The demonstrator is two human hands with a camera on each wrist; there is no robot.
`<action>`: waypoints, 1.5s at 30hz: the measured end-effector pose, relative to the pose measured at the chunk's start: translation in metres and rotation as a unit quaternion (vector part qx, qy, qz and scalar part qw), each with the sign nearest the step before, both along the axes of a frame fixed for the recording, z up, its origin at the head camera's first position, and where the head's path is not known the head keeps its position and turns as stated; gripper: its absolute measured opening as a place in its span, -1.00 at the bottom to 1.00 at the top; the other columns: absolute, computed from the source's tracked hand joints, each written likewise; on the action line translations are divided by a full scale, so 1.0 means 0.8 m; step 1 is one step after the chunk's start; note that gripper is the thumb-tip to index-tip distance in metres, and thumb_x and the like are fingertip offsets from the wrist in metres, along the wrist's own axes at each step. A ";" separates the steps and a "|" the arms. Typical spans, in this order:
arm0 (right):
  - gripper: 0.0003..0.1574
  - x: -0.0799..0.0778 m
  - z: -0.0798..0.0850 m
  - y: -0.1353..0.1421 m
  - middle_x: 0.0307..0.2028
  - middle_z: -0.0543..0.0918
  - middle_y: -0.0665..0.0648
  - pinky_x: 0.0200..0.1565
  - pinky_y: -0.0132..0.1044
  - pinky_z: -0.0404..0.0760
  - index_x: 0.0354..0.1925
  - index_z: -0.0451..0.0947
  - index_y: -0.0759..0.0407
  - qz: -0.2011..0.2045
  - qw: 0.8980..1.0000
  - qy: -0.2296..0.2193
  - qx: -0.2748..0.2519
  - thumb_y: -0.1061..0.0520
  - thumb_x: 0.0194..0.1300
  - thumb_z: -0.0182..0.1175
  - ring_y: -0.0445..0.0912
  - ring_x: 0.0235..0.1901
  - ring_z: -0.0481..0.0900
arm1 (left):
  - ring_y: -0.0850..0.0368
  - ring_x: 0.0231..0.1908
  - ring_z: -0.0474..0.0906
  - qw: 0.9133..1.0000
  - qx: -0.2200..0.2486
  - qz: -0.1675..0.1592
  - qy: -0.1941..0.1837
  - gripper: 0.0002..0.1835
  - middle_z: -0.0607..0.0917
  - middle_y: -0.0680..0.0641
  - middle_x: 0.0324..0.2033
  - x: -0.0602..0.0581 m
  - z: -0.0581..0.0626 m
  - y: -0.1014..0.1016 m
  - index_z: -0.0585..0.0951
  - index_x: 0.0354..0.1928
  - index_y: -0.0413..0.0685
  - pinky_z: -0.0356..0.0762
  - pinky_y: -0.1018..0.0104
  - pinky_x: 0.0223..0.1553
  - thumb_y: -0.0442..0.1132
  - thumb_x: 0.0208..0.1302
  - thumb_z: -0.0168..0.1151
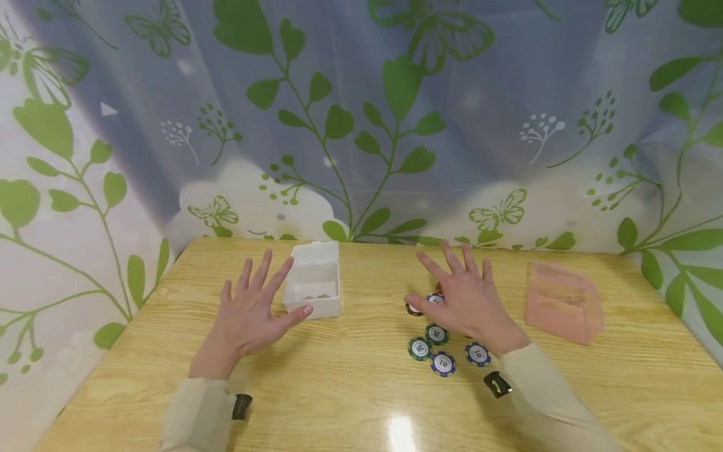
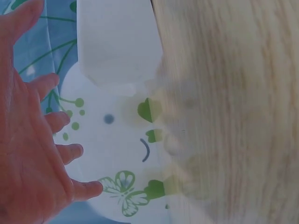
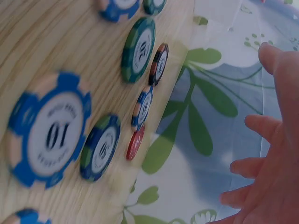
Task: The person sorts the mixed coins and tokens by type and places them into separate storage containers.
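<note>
My left hand [image 1: 251, 317] hovers above the table with its fingers spread and holds nothing. It is nearest to a small white box [image 1: 310, 309] whose lid stands raised at the back; a few small round things lie inside. In the left wrist view, the white box [image 2: 119, 42] is beyond the spread fingers. Over a loose group of poker chips hangs my right hand [image 1: 471, 304], fingers also apart and gripping nothing. A green chip [image 1: 420, 348] and a blue chip [image 1: 443, 363] lie flat. The right wrist view shows a blue chip [image 3: 51, 130] and a red chip [image 3: 135, 142].
A pink see-through pouch [image 1: 565, 301] lies at the right of the wooden table [image 1: 339, 383]. Behind the table's back edge hangs a curtain [image 1: 350, 125] with leaves and butterflies. Black devices sit at both sleeve cuffs.
</note>
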State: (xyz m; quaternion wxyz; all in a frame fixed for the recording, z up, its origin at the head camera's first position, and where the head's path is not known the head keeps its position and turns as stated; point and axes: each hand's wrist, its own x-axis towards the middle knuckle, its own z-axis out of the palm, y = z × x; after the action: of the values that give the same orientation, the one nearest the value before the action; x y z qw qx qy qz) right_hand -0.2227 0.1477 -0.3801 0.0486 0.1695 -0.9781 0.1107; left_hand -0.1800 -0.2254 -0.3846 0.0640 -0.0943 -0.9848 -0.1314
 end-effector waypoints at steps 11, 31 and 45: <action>0.11 0.005 0.002 0.026 0.64 -0.09 0.31 0.34 0.63 -0.04 0.62 0.05 -0.23 -0.018 1.000 0.003 0.004 -0.67 0.31 -0.07 0.45 0.58 -0.15 | -0.40 0.60 -0.21 1.000 0.013 -0.010 -0.006 -0.01 -0.12 -0.12 0.66 -0.004 -0.005 0.014 -0.02 0.64 0.39 -0.12 -0.63 0.36 0.52 0.29 0.05; 0.12 0.017 0.001 0.084 0.61 -0.07 0.41 0.31 0.67 -0.13 0.63 0.00 -0.18 -0.061 0.998 -0.013 0.003 -0.66 0.35 -0.11 0.53 0.55 -0.19 | -0.31 0.63 -0.23 0.998 0.032 -0.052 -0.010 -0.02 -0.11 -0.06 0.66 -0.012 -0.001 0.050 -0.01 0.63 0.45 -0.09 -0.56 0.41 0.51 0.27 0.07; 0.11 0.021 0.003 0.136 0.57 -0.06 0.51 0.23 0.70 -0.01 0.62 0.04 0.02 -0.073 0.997 -0.017 -0.019 -0.56 0.41 -0.04 0.63 0.48 -0.13 | -0.24 0.64 -0.24 0.992 0.065 -0.108 -0.023 -0.04 -0.15 0.05 0.66 -0.012 0.009 0.084 -0.06 0.63 0.48 -0.13 -0.42 0.51 0.49 0.30 0.07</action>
State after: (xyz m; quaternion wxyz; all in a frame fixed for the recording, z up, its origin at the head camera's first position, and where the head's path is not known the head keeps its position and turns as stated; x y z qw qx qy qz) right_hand -0.2061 0.2569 -0.3777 0.0432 0.0947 -0.9863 0.1281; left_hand -0.1892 -0.1586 -0.3774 0.0330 -0.1932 -0.9593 -0.2033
